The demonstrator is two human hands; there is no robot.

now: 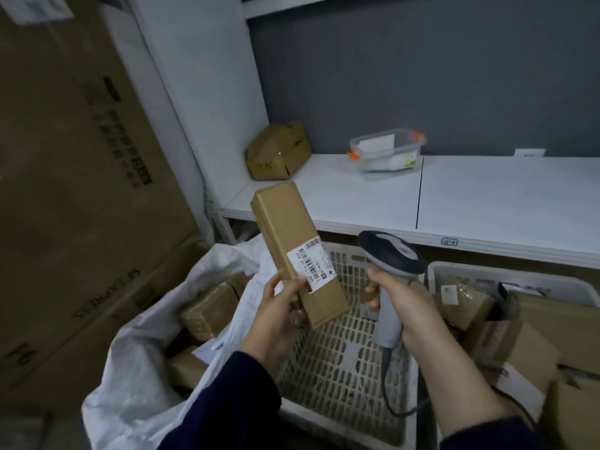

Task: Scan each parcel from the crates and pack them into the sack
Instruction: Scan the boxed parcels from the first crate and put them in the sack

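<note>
1. Centre frame: left hand (pixel 276 316) grips the long parcel (pixel 289 232) by its lower end, label facing the camera.
2. Just right: right hand (pixel 401 298) wrapped round the scanner (pixel 393 254) handle.
3. Below them a crate (pixel 341 368); lower left, the sack (pixel 136 368) holds parcels (pixel 207 306).
4. Upper frame: white shelf (pixel 487 196).

Two arms in shot at the bottom edge, and both wear dark navy long sleeves. The left sleeve (pixel 227 394), lower centre, is soft matte fabric with loose folds, and its plain cuff ends just behind the wrist. The right sleeve (pixel 487 433), down in the lower right corner, sits much further back, so a long run of forearm shows bare. The left hand (pixel 276 316) and right hand (pixel 399 297) are ungloved. Finer detail is too blurred to call.
</note>
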